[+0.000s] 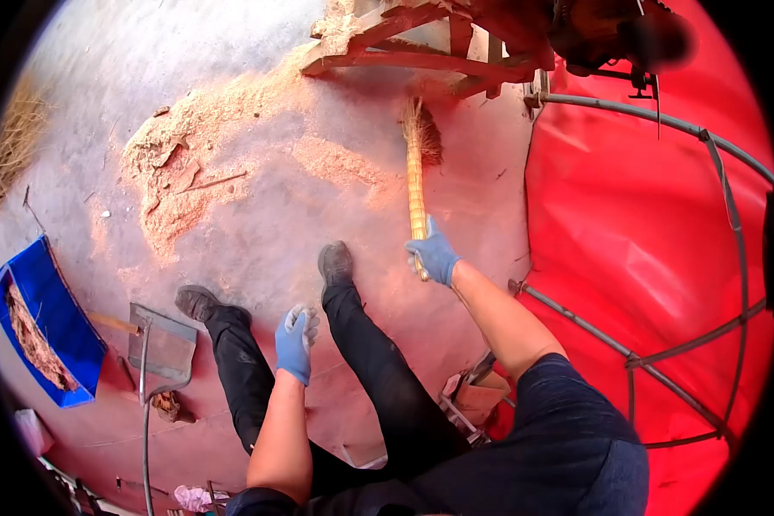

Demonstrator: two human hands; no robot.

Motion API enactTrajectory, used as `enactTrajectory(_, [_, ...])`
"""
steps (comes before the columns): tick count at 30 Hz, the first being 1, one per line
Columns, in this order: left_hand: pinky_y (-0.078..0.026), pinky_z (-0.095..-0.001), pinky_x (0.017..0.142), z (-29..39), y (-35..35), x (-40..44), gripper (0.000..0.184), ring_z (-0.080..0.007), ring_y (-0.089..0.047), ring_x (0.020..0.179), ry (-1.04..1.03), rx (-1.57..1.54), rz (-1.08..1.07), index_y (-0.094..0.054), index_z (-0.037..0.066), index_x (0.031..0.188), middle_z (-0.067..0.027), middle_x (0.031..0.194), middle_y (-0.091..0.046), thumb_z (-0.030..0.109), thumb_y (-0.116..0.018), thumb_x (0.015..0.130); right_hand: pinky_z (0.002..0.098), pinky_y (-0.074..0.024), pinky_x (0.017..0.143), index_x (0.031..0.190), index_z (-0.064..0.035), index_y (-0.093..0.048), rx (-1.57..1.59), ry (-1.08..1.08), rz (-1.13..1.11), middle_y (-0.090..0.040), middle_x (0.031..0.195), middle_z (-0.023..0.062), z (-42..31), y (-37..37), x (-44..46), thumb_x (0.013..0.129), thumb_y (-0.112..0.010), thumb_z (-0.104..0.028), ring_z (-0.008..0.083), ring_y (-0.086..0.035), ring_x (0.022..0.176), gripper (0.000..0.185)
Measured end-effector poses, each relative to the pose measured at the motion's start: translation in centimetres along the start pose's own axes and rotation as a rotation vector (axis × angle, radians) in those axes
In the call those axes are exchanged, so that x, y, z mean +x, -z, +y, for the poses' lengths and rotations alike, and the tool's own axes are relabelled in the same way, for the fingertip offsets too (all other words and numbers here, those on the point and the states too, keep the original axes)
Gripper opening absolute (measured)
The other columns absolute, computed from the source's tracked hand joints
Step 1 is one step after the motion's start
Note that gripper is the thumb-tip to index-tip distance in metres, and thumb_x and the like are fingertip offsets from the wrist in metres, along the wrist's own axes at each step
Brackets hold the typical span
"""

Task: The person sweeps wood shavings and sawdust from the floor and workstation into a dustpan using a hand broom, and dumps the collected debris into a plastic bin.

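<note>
My right hand (436,254), in a blue-grey glove, is wrapped round the handle of a short straw broom (415,176). The broom points away from me, and its bristles rest on the floor near a wooden frame. My left hand (296,335), gloved the same way, hangs in front of my legs with its fingers curled in and nothing visible in them. Ahead on the floor lies a pile of sawdust (168,176) with bark-like scraps in it. A thinner streak of sawdust (340,163) reaches toward the broom head.
A blue bin (64,322) holding debris stands at the left, beside a metal dustpan (165,344) with a long handle. The wooden frame (396,56) carries machinery at the top. Red sheeting (636,215) on metal poles bounds the right side. Dry straw (17,138) lies far left.
</note>
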State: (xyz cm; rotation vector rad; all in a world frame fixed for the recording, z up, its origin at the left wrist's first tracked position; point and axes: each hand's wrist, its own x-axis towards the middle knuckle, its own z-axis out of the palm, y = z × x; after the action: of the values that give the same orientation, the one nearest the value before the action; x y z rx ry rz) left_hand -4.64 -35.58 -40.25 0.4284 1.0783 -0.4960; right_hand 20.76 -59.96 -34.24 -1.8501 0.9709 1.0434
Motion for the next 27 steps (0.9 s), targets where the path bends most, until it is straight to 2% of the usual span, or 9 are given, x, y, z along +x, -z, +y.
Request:
enactTrajectory(1, [-0.041,-0.0229,0.069,0.1,-0.7,0.0,0.024,-0.0066,-0.053,0.073,-0.004,-0.005,-0.007,-0.061,0.007,0.116,0.0004,0.097,-0.061,0.019,-0.06,0.096,0.0388,-0.0464,0.046,0.157,-0.022,-0.011,-0.027,0.006,-0.035,-0.055,0.082,0.0099,0.5,0.2,-3.8,0.083,-0.065,-0.003,0.0209,-0.055,0.058,0.093])
enactTrajectory(4, [-0.041,-0.0222,0.068,0.9,-2.4,-0.6,0.025,-0.0065,-0.053,0.074,-0.035,0.02,0.073,-0.06,0.006,0.117,0.0,0.097,-0.061,0.02,-0.059,0.096,0.0449,-0.051,0.054,0.157,-0.0207,-0.009,-0.222,0.098,0.009,-0.06,0.085,0.0161,1.7,2.5,-7.3,0.085,-0.059,-0.005,0.0292,-0.062,0.065,0.089])
enactTrajectory(6, [-0.041,-0.0226,0.069,1.1,-2.0,-0.6,0.026,-0.0063,-0.053,0.074,-0.031,0.069,0.11,-0.06,0.005,0.117,-0.0005,0.097,-0.061,0.022,-0.06,0.097,0.051,-0.0524,0.071,0.157,-0.0215,-0.009,-1.021,0.376,0.38,-0.062,0.096,0.0242,3.2,4.8,-4.9,0.086,-0.054,-0.01,0.0404,-0.065,0.082,0.085])
enactTrajectory(7, [-0.041,-0.0226,0.069,1.2,-1.7,-0.4,0.026,-0.0063,-0.053,0.074,-0.039,0.076,0.102,-0.06,0.005,0.117,-0.0005,0.097,-0.061,0.022,-0.06,0.097,0.051,-0.0524,0.071,0.157,-0.0215,-0.009,-1.012,0.381,0.389,-0.062,0.096,0.0242,3.0,5.7,-3.3,0.086,-0.054,-0.01,0.0404,-0.065,0.082,0.085])
enactTrajectory(9, [-0.043,-0.0257,0.061,0.8,-0.9,-0.1,0.022,-0.0094,-0.054,0.072,-0.051,0.09,0.061,-0.062,0.007,0.114,-0.0026,0.095,-0.064,0.021,-0.059,0.097,0.0534,-0.0489,0.085,0.157,-0.0214,-0.007,-1.147,0.422,0.411,-0.058,0.11,0.029,1.0,7.3,1.6,0.088,-0.051,-0.016,0.0473,-0.061,0.098,0.082])
enactTrajectory(11, [-0.044,-0.0253,0.067,0.3,-0.2,-0.2,0.026,-0.0093,-0.056,0.077,-0.075,0.104,0.035,-0.061,0.005,0.117,-0.0027,0.099,-0.064,0.022,-0.059,0.097,0.0531,-0.0492,0.087,0.157,-0.0229,-0.005,-1.224,0.418,0.381,-0.056,0.116,0.0285,-0.7,7.9,6.3,0.089,-0.052,-0.017,0.0459,-0.061,0.101,0.083])
enactTrajectory(12, [-0.045,-0.0249,0.073,0.3,-0.1,-0.1,0.029,-0.0092,-0.058,0.081,-0.094,0.112,0.014,-0.06,0.004,0.119,-0.0028,0.103,-0.063,0.024,-0.06,0.097,0.0533,-0.049,0.088,0.157,-0.0239,-0.004,-1.224,0.45,0.402,-0.055,0.118,0.0283,-1.2,7.7,8.8,0.09,-0.051,-0.018,0.0456,-0.06,0.102,0.082])
enactTrajectory(15, [-0.046,-0.0256,0.07,0.9,-1.6,-0.7,0.027,-0.0108,-0.058,0.08,-0.083,0.175,0.113,-0.061,0.001,0.118,-0.0057,0.103,-0.065,0.018,-0.058,0.098,0.0532,-0.0486,0.09,0.157,-0.0267,-0.002,-1.186,0.472,0.463,-0.051,0.123,0.0281,-4.0,5.6,14.3,0.094,-0.049,-0.021,0.045,-0.06,0.105,0.08])
enactTrajectory(27, [-0.046,-0.0259,0.081,2.8,-4.0,-1.5,0.029,-0.0139,-0.06,0.093,-0.04,0.198,0.113,-0.062,0.001,0.12,-0.0064,0.108,-0.066,0.019,-0.058,0.097,0.0465,-0.0465,0.099,0.158,-0.0199,0.002,-0.93,0.336,0.638,-0.056,0.123,0.0311,-12.7,2.9,25.7,0.093,-0.052,-0.029,0.0419,-0.059,0.115,0.085])
